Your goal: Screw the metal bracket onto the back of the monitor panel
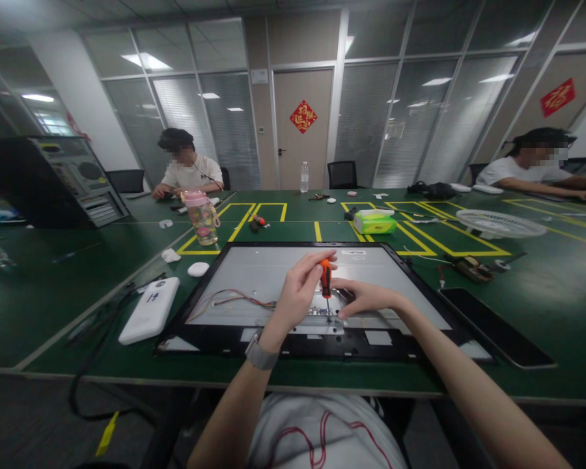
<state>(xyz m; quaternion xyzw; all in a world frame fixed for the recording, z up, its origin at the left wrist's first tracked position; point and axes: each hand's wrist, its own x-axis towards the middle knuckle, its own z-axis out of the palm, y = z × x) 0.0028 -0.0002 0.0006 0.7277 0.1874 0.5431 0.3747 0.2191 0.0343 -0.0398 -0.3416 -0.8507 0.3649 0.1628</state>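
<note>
Standing upright, one screwdriver, two hands

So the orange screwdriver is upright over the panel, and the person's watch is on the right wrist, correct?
Not quite: the head view shows the watch on the left wrist, not the right. The orange screwdriver is indeed upright over the panel.

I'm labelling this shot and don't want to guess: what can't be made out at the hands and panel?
All in the head view:
Screwdriver tip: too small and blurred to tell what it meets.
Where the wires lead: hidden behind the left hand.
Print on the panel's upper label: too small to read.
</note>
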